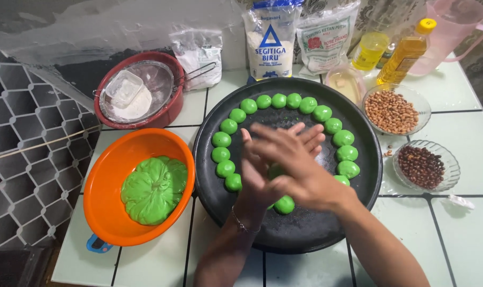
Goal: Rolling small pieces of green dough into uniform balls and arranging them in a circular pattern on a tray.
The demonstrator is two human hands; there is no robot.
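Left hand [254, 175] and right hand [297, 165] pressed flat together over black tray [305, 234], grip contents hidden; 2 white bags [297, 37] behind.

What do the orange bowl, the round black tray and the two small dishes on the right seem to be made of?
The orange bowl looks like plastic: uniform colour, soft sheen. The black tray seems to be dark coated metal, matte with a thin raised rim, though that is uncertain. The two small dishes look like clear glass: transparent, with glinting, patterned rims.

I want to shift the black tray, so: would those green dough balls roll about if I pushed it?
Probably a little. The green dough balls look round and smooth, so they could roll on the black tray. They also seem soft and might dent or stick instead.
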